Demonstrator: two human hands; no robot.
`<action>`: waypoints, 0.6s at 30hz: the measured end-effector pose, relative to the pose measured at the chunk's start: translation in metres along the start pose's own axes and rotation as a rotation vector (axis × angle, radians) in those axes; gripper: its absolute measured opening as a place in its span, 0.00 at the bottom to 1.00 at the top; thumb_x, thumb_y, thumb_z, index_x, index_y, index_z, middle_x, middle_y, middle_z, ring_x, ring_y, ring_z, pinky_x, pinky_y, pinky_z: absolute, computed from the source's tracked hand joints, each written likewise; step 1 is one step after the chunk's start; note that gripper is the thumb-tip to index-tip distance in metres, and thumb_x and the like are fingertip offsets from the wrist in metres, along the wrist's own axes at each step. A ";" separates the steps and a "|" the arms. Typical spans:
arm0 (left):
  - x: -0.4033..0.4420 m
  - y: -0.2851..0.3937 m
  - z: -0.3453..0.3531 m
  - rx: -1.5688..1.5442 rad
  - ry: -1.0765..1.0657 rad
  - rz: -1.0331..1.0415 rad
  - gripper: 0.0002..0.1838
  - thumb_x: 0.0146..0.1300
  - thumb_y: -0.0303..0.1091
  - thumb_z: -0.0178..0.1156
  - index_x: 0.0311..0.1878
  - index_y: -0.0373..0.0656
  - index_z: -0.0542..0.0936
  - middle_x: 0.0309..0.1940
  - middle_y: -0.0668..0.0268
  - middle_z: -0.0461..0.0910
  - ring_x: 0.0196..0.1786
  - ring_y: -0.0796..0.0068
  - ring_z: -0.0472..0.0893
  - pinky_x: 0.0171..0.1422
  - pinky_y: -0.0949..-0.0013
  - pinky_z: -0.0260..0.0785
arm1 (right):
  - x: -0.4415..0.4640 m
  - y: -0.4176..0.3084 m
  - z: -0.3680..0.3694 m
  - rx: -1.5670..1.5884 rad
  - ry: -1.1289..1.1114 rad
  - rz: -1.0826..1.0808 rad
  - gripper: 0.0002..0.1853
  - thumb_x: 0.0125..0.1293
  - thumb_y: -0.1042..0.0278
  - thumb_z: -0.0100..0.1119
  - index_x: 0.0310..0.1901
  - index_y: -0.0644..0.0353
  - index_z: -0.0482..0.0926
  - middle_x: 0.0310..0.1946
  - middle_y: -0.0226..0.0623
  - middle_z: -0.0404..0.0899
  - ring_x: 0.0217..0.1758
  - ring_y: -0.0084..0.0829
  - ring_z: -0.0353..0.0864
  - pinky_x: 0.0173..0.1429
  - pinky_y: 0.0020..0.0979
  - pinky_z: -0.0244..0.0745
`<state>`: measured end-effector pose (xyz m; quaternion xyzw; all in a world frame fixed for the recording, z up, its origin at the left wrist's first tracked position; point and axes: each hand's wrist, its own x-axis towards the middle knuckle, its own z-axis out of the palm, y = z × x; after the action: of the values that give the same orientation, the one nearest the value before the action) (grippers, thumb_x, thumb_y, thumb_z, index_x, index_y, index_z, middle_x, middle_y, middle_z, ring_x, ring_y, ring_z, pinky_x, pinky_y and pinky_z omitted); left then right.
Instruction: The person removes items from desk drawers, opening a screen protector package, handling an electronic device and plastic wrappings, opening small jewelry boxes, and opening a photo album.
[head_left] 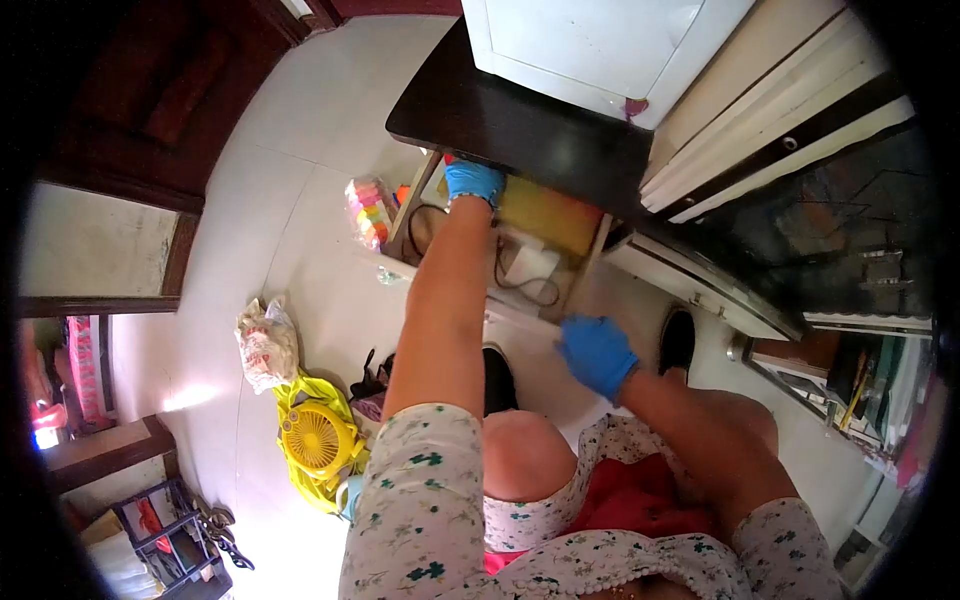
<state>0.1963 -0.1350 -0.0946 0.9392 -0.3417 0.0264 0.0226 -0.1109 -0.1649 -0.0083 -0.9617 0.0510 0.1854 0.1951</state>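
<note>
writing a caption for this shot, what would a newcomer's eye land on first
Probably the blue-gloved left hand, reaching into the back of the open drawer, with the blue-gloved right hand near the drawer's right front corner. Next would likely come the round yellow fan at lower left, then the clear bag of brightly coloured pieces on the floor left of the drawer.

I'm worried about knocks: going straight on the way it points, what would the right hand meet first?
Probably the drawer front, though with depth unclear the right hand might pass above it.
</note>
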 end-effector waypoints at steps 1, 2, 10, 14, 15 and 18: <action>0.002 0.003 0.006 0.040 0.112 0.031 0.18 0.62 0.36 0.46 0.54 0.50 0.76 0.56 0.63 0.74 0.56 0.64 0.74 0.55 0.60 0.68 | 0.003 0.008 -0.004 -0.020 -0.002 -0.014 0.13 0.62 0.60 0.50 0.33 0.62 0.77 0.34 0.45 0.78 0.37 0.45 0.78 0.43 0.42 0.70; 0.006 0.005 0.011 0.079 0.225 0.060 0.17 0.61 0.36 0.46 0.51 0.50 0.78 0.53 0.63 0.76 0.54 0.63 0.76 0.54 0.60 0.68 | 0.005 0.014 -0.007 -0.041 -0.003 -0.029 0.13 0.63 0.60 0.49 0.33 0.62 0.76 0.34 0.45 0.77 0.37 0.44 0.78 0.42 0.42 0.70; -0.024 0.002 -0.021 0.182 -0.114 0.207 0.13 0.59 0.35 0.49 0.39 0.51 0.84 0.39 0.64 0.83 0.43 0.66 0.82 0.43 0.58 0.72 | 0.004 0.011 0.007 -0.005 0.041 0.009 0.13 0.63 0.59 0.49 0.35 0.62 0.75 0.34 0.46 0.77 0.36 0.44 0.78 0.43 0.42 0.70; -0.033 0.003 -0.042 0.226 -0.262 0.239 0.13 0.59 0.35 0.49 0.38 0.50 0.84 0.38 0.63 0.83 0.42 0.64 0.82 0.41 0.58 0.73 | 0.004 0.014 0.003 -0.018 0.010 0.008 0.14 0.64 0.58 0.49 0.36 0.62 0.76 0.35 0.46 0.77 0.36 0.45 0.78 0.43 0.42 0.71; -0.032 0.002 -0.044 0.234 -0.262 0.241 0.13 0.59 0.35 0.49 0.38 0.50 0.84 0.38 0.63 0.83 0.42 0.64 0.82 0.41 0.58 0.73 | 0.005 0.013 0.003 -0.012 0.015 0.006 0.14 0.64 0.58 0.49 0.36 0.62 0.76 0.35 0.46 0.77 0.36 0.45 0.78 0.43 0.42 0.71; -0.027 0.007 -0.054 0.207 -0.344 0.203 0.12 0.58 0.35 0.51 0.36 0.48 0.84 0.37 0.62 0.83 0.42 0.63 0.82 0.41 0.57 0.73 | 0.007 0.017 0.006 0.056 0.020 0.045 0.14 0.64 0.58 0.49 0.36 0.62 0.76 0.35 0.47 0.77 0.36 0.46 0.78 0.43 0.44 0.71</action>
<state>0.1695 -0.1200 -0.0426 0.8879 -0.4289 -0.0969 -0.1354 -0.1092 -0.1783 -0.0225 -0.9562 0.0799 0.1789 0.2173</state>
